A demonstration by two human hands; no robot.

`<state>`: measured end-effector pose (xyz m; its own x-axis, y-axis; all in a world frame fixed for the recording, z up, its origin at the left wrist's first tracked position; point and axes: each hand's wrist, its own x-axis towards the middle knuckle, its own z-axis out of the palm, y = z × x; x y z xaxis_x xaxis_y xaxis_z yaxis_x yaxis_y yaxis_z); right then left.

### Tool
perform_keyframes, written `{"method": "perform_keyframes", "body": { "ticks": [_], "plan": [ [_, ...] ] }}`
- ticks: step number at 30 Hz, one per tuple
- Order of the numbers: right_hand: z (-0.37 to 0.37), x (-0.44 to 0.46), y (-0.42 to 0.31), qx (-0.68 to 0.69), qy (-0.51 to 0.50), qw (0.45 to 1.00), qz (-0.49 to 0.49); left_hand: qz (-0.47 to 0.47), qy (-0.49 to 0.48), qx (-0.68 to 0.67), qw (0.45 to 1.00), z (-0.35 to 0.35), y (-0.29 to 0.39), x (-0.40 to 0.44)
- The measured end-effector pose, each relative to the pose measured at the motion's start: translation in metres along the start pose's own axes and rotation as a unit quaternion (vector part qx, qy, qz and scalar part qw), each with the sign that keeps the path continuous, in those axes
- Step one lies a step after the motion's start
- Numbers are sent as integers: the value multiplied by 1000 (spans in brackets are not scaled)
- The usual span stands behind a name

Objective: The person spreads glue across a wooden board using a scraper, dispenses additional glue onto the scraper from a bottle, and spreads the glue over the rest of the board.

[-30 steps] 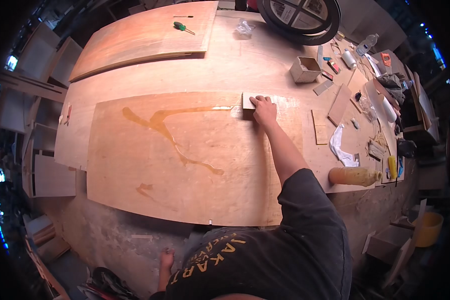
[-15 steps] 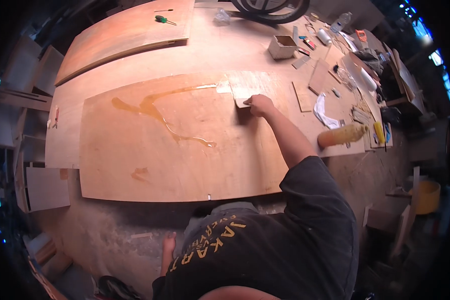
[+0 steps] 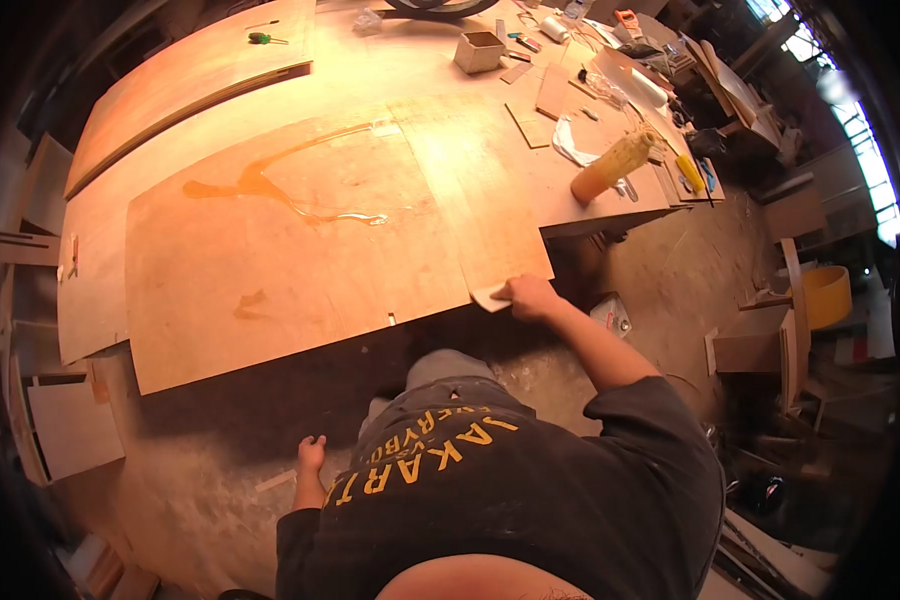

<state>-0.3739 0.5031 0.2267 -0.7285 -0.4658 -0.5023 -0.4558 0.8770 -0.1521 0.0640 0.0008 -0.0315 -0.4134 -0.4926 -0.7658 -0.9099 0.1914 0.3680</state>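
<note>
My right hand (image 3: 530,298) pinches a pale flat spreader (image 3: 490,297) at the near edge of a plywood sheet (image 3: 320,270). A shiny strip of spread glue runs from the far side of the sheet down to that edge. Farther left on the wood lies a branching, wet trail of amber glue (image 3: 260,180). Down beside my body hangs my left hand (image 3: 311,455), with nothing in it and its fingers loosely apart. A bottle of amber glue (image 3: 610,168) stands tilted in view on the table, right of the sheet.
Stacked boards (image 3: 190,85) with a green screwdriver (image 3: 262,38) lie at the back left. A square container (image 3: 479,52), wood offcuts, a white cloth (image 3: 573,143) and a handsaw (image 3: 628,20) occupy the table's right side. A yellow bucket (image 3: 827,297) is at the far right.
My right hand has drawn the spreader across the sheet towards me, from its middle to the near edge. A glossy strip now shows along that path. The view has shifted too.
</note>
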Motion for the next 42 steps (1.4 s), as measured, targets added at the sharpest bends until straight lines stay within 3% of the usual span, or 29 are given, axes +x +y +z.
{"method": "perform_keyframes", "body": {
  "ticks": [1,4,5,7,9,11,14,17,20,21,22,23,25,30,35,39,42],
  "plan": [
    [-1,-21,-8,7,-20,1000,13,-2,-1,-2,1000,-1,1,0],
    [17,-36,3,296,97,945,-105,13,0,-2,1000,-7,13,2],
    [17,-28,10,370,138,917,-53,30,2,0,1000,-6,20,2],
    [-3,-1,8,511,212,832,50,44,6,13,999,-7,38,-10],
    [-79,-8,-32,677,195,708,-46,42,14,30,999,-10,59,-18],
    [-102,29,-34,708,198,672,-91,56,17,8,998,-11,65,-12],
    [-142,101,-34,701,180,676,-137,47,22,-34,998,-13,73,-13],
    [-201,165,-72,596,216,769,-85,20,41,-65,997,-17,71,-17],
    [-212,273,-74,394,277,862,-160,-8,59,-56,997,-24,88,-51],
    [-213,302,-82,379,238,888,-102,-14,63,-54,996,-14,50,-38],
    [-209,331,-87,295,261,912,-114,-19,67,-52,996,-9,34,-32],
    [-207,358,-94,209,283,928,-126,-58,65,-65,994,-12,41,-42],
    [-205,387,-112,92,222,968,-72,-117,62,-94,987,-11,54,-72],
    [-176,433,-132,-24,238,969,-64,-209,70,-147,964,-3,87,-117],
    [-198,432,-136,-17,177,983,-48,-169,79,-149,971,26,54,-103],
    [-188,447,-128,-23,227,971,-67,-134,81,-140,978,21,61,-88],
    [-189,425,-131,-38,164,984,-61,-128,110,-161,972,13,87,-83]
  ]
}}
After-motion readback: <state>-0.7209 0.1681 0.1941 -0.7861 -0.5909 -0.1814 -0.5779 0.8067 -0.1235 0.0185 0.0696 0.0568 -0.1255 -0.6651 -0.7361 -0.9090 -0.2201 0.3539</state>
